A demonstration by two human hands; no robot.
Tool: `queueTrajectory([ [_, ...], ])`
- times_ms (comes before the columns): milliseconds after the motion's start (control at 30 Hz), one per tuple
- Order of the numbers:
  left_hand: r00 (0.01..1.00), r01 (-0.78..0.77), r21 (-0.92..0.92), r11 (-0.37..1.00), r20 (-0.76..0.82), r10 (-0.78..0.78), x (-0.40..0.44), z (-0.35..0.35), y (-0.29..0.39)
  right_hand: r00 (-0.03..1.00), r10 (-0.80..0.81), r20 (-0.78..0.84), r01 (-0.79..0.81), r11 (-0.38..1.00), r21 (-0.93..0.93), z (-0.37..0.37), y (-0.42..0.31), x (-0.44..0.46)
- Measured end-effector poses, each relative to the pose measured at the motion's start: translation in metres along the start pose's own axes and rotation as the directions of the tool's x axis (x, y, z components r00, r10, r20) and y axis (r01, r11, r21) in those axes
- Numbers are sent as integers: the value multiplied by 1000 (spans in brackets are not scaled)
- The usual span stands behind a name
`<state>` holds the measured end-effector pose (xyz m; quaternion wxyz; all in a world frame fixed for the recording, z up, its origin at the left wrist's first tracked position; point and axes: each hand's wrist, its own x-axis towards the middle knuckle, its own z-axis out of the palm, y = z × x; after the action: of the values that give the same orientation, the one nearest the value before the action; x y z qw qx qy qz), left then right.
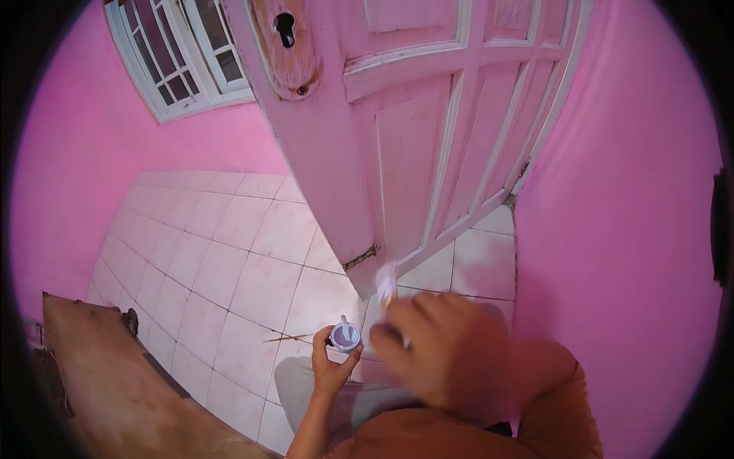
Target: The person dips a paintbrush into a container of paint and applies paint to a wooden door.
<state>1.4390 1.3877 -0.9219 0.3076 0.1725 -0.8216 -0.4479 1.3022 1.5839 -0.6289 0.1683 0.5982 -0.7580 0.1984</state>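
Note:
My left hand (pixel 330 373) is wrapped round a small round paint can (pixel 333 342) and holds it low, above my lap. Pale paint shows inside the can, and a light-coloured stirring stick or spoon-like piece (pixel 344 321) stands in it. Smeared by motion, my right hand (pixel 437 344) grips a paintbrush (pixel 388 281) with pale bristles pointing up toward the door. The panelled door (pixel 413 168) is pink with whitish mouldings; its lock plate (pixel 294 57) has an open keyhole. Whether the bristles touch the door I cannot tell.
A thin brown stick (pixel 289 337) lies on the white tiled floor (pixel 229 260) beside the can. Pink walls (pixel 619 229) rise on both sides, and a white-framed window (pixel 183 61) is at upper left. A brown wooden piece of furniture (pixel 115 367) occupies the lower left.

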Motion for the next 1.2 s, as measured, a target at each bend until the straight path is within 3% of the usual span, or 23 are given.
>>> queueTrajectory([
  [33, 1000, -10, 1, 1000, -4, 10, 1, 1, -1, 1000, -4, -9, 4, 1000, -5, -15, -15, 4],
  [100, 1000, 28, -54, 998, 8, -27, 2, 2, -3, 992, 13, 122, -2, 996, -86, -32, -40, 10],
  [233, 997, 67, -142, 988, 51, -60, 12, 1, 38, 1000, -26, -10, 25, 996, -86, -30, -57, 21],
  [333, 998, 30, -159, 987, 68, -20, 14, -1, 50, 986, -90, 144, 117, 973, -200, -49, -63, 28],
  [533, 996, -18, -179, 984, 88, 34, 30, 1, 63, 981, -13, 195, 55, 976, -211, -43, -75, 34],
  [600, 993, -47, -185, 982, 94, 65, 34, 2, 68, 997, -52, -53, 47, 994, -94, -38, -62, 32],
  [700, 989, -94, -180, 979, 93, 112, 41, -1, 71, 998, -23, 52, 23, 1000, 3, -41, -42, 30],
  [767, 986, -122, -175, 977, 88, 140, 46, -1, 69, 996, -26, -85, 36, 992, 120, -44, -18, 13],
  [833, 983, -156, -135, 978, 75, 168, 53, 5, 66, 966, 253, -51, -221, 913, 343, -46, -6, -1],
  [867, 982, -166, -143, 976, 63, 176, 58, 8, 70, 966, 255, -37, -227, 911, 344, -48, 1, -6],
  [933, 981, -157, -145, 977, 90, 171, 62, 9, 80, 856, 518, 13, -420, 680, 600, -47, 12, -17],
  [967, 978, -155, -143, 978, 120, 172, 67, 9, 85, 850, 525, 39, -437, 663, 608, -42, 19, -23],
  [1033, 979, -134, -149, 980, 134, 154, 74, 15, 87, 830, 533, -161, -324, 698, 639, -29, 29, -32],
  [1100, 967, -197, -189, 962, 126, 222, 81, 23, 89, 819, 555, -147, -330, 665, 669, -25, 31, -37],
  [1167, 963, -191, -207, 959, 150, 224, 87, 29, 94, 824, 566, 7, -411, 590, 695, -28, 29, -38],
  [1200, 958, -196, -226, 954, 162, 235, 90, 30, 97, 819, 574, 11, -420, 586, 693, -26, 29, -37],
])
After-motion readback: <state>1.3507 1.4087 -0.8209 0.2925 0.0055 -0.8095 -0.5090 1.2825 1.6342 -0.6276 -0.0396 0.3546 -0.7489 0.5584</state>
